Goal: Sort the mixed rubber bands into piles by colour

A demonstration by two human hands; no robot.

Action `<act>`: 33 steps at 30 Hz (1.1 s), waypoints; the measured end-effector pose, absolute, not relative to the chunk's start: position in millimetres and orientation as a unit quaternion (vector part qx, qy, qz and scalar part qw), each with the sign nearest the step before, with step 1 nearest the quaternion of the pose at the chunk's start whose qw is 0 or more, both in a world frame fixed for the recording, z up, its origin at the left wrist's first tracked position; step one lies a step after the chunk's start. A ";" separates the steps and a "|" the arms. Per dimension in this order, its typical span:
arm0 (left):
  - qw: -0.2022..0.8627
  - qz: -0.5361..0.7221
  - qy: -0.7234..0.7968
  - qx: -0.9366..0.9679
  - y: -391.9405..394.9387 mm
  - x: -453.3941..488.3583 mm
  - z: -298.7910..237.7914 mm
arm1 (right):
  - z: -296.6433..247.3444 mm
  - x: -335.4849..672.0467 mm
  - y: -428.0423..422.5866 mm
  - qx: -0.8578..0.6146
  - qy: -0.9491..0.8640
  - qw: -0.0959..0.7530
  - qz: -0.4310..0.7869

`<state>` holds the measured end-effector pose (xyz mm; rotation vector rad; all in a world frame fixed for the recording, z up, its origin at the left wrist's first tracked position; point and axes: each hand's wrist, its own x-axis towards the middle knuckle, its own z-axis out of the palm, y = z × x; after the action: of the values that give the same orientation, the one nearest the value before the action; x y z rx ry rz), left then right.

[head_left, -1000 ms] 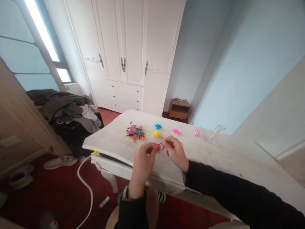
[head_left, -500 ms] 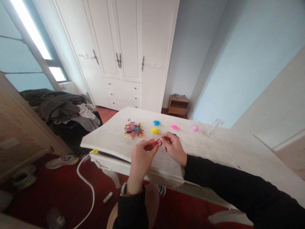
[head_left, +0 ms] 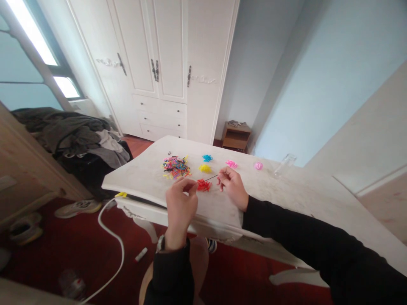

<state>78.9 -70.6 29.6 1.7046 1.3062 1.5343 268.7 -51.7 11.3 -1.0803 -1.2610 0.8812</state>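
Note:
A thin black rubber band [head_left: 210, 178] is stretched in a slanting line between my two hands over the table. My left hand [head_left: 182, 199] pinches its near end, and my right hand [head_left: 231, 184] pinches the other end, a little farther off. Just under the band lies a red heap of small bands [head_left: 204, 186]. Beyond my hands sit a yellow heap [head_left: 205, 168], a blue heap [head_left: 207, 158], a hot pink heap [head_left: 232, 164] and a lighter pink heap [head_left: 258, 166]. Left of them spreads a mixed-colour pile [head_left: 177, 167].
The white table [head_left: 143, 178] has a clear plastic container [head_left: 285, 164] lying toward its right back and a small dark ring [head_left: 169, 153] at the far left. A white cable [head_left: 122, 250] hangs off its left corner. Behind stand a wardrobe [head_left: 171, 51] and a small wooden cabinet [head_left: 235, 136].
My hands have moved apart, drawing the black band out straight between them. The red heap now shows in the gap. The black heap seen by my right hand before is hidden.

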 end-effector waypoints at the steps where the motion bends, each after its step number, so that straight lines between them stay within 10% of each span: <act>1: 0.228 0.573 0.492 0.615 -69.0 73.6 29.2 | 11.2 269.4 -50.1 -0.465 -0.529 0.604 0.373; 33: 0.300 0.572 0.430 0.630 -75.4 97.1 26.3 | 25.4 254.8 -69.0 -0.426 -0.613 0.540 0.388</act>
<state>97.1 -75.4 26.3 1.6728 1.1411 1.5192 254.8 -69.0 25.4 -1.0138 -1.4575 0.9231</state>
